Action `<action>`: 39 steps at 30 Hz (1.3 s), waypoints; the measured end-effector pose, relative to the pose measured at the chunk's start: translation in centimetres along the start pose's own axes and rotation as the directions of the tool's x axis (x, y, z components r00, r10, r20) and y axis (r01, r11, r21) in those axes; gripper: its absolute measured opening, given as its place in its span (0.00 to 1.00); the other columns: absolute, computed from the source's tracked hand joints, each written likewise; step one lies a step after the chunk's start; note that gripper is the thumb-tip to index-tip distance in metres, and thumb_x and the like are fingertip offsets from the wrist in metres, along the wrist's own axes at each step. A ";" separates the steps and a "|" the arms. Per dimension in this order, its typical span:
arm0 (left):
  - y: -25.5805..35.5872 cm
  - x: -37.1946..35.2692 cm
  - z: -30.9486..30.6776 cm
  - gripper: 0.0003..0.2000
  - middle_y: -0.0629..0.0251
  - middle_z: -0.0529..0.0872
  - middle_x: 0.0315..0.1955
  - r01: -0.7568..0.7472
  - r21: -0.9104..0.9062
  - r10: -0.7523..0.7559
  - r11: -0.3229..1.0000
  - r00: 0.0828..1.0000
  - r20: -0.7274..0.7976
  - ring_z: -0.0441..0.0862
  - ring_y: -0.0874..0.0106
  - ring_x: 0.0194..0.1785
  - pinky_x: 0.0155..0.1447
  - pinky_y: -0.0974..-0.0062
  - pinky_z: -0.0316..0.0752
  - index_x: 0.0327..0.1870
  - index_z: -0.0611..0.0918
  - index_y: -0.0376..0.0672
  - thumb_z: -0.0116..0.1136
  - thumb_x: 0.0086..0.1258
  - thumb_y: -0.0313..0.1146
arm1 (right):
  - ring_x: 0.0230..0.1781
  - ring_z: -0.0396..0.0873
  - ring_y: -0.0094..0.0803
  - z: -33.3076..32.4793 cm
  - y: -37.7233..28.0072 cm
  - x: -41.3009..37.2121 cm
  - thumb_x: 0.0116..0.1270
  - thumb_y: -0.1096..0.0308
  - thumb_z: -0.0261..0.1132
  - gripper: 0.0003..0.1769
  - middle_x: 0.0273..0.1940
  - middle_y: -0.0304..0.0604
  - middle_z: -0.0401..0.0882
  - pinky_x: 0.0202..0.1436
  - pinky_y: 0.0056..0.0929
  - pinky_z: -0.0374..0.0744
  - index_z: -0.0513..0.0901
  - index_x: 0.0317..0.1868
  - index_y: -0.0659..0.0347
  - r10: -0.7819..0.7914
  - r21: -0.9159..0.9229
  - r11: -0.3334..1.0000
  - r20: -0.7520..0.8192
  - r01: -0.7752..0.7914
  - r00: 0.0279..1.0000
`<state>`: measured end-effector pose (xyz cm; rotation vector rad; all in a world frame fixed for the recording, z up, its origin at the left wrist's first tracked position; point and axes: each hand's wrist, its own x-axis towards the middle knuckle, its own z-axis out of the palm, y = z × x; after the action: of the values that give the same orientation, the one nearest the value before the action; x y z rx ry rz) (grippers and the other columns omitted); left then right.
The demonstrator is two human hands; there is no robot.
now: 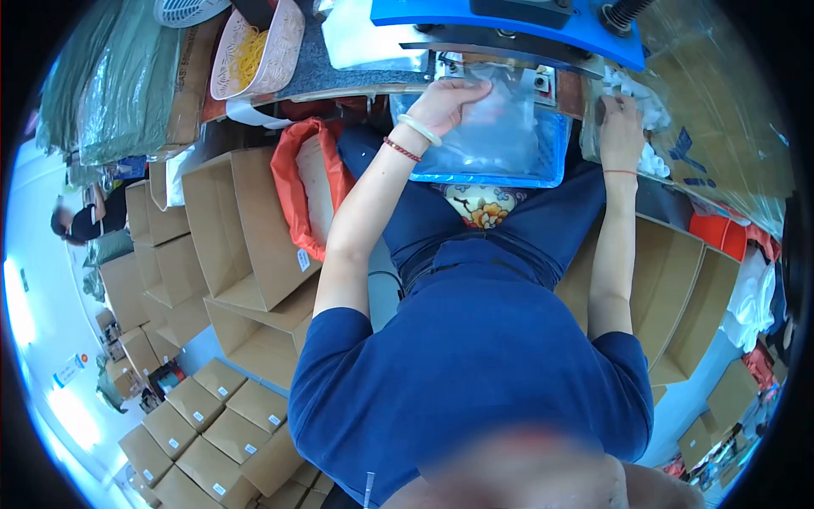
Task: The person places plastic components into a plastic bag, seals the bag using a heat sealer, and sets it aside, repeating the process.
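Note:
My left hand point(449, 109) pinches a clear plastic bag point(502, 114) by its edge, between thumb and fingers. The bag lies at the front of a blue machine point(517, 15), below its dark bar. Under the bag, a blue tray point(482, 180) with clear plastic in it rests above my lap. To the right, my right hand point(621, 127) is curled at a heap of small white pieces point(651, 110) in clear plastic. What its fingers hold, if anything, is hidden.
A pink basket point(291, 47) with yellow rubber bands stands at the upper left. Near my left arm are a red-orange bag point(295, 161) and open cardboard boxes point(246, 220). Another open box point(670, 280) is beside my right arm. A person point(85, 216) is at far left.

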<state>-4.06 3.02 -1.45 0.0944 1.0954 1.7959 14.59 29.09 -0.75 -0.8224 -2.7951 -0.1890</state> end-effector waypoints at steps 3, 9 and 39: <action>2.7 -2.0 -2.2 0.15 0.58 0.89 0.38 -0.169 0.639 0.266 0.750 0.962 -0.058 0.88 0.72 0.39 0.45 0.77 0.82 0.52 0.82 0.30 0.61 0.72 0.32 | 0.51 0.80 0.50 0.4 -0.4 0.6 0.72 0.66 0.58 0.16 0.51 0.52 0.79 0.52 0.44 0.79 0.79 0.58 0.53 -0.019 0.302 0.952 -0.079 0.042 0.997; 2.6 -2.5 -7.9 0.18 0.57 0.85 0.52 -0.130 0.774 0.606 -0.620 0.547 0.577 0.81 0.59 0.56 0.59 0.63 0.73 0.52 0.83 0.42 0.68 0.61 0.34 | 0.47 0.83 0.45 -2.8 -0.6 -0.3 0.73 0.64 0.59 0.19 0.48 0.54 0.83 0.51 0.38 0.79 0.74 0.63 0.57 0.277 0.554 0.790 0.060 -0.262 0.959; -0.5 -0.7 1.0 0.14 0.55 0.85 0.50 0.137 -0.112 -0.127 0.984 0.987 0.094 0.84 0.67 0.54 0.61 0.69 0.81 0.53 0.80 0.27 0.61 0.71 0.26 | 0.47 0.81 0.50 -7.6 -4.6 0.8 0.72 0.64 0.58 0.12 0.45 0.46 0.85 0.48 0.44 0.79 0.82 0.51 0.57 -0.010 0.380 0.924 -0.104 0.049 0.995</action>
<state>-2.87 3.19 -0.92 0.0267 0.9110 1.7172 12.76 24.30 6.51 -0.6535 -2.6230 0.2961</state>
